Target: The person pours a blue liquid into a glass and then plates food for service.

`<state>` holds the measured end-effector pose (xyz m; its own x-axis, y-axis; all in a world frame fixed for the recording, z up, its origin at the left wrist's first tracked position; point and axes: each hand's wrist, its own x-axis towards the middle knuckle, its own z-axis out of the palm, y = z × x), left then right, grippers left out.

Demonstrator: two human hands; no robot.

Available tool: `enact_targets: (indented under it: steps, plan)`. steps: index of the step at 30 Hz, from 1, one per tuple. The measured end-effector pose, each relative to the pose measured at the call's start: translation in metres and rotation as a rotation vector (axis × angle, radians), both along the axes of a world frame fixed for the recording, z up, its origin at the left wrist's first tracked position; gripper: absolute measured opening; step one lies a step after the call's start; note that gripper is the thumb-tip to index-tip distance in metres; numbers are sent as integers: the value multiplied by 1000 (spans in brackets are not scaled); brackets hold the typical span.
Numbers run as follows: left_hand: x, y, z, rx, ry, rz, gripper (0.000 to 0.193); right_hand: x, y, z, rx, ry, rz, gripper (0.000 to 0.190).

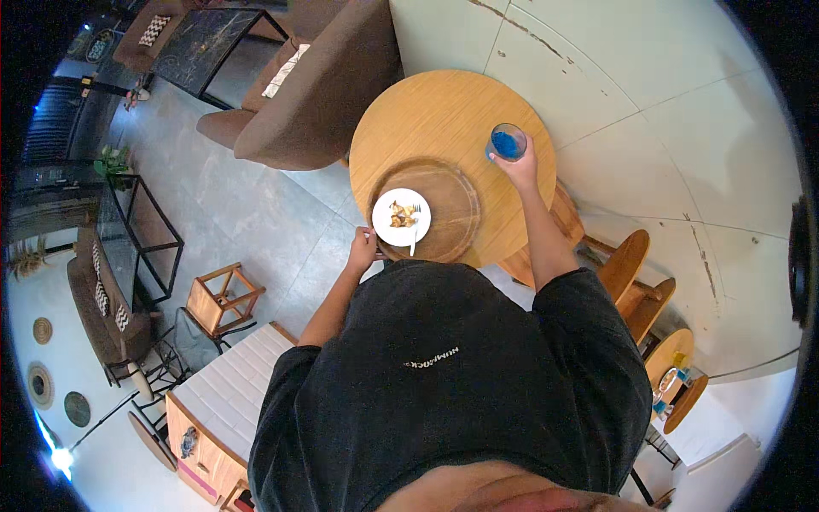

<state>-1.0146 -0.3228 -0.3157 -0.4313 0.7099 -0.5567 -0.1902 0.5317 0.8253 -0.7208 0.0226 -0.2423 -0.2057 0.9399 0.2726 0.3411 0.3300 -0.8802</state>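
My right hand (521, 164) is closed around a drinking glass with blue contents (507, 142), over the right side of a round wooden table (441, 102). At the table's near left edge, my left hand (363, 248) grips the rim of a round wooden tray (457, 211). On the left part of the tray is a white plate (384, 233) with pieces of browned food (402, 221) and a fork (414, 233). The tray overlaps the table's near edge; whether it rests fully on the table cannot be told.
A brown upholstered armchair (320, 83) stands left of the table, against a pale wall (608, 77). Wooden chairs (624, 265) are at the right, near a small round table (679, 342) holding dishes. A wooden stool (221, 297) stands at the lower left.
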Motion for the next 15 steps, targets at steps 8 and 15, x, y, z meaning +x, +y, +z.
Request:
enact_targets:
  steps: [8,15]
  plan:
    - [5,8,23,7,81,-122,29,10,-2,-12,-47,3,40,106]
    - [-3,10,15,12,7,-176,40,29,-87,-58,-134,-21,-431,63]
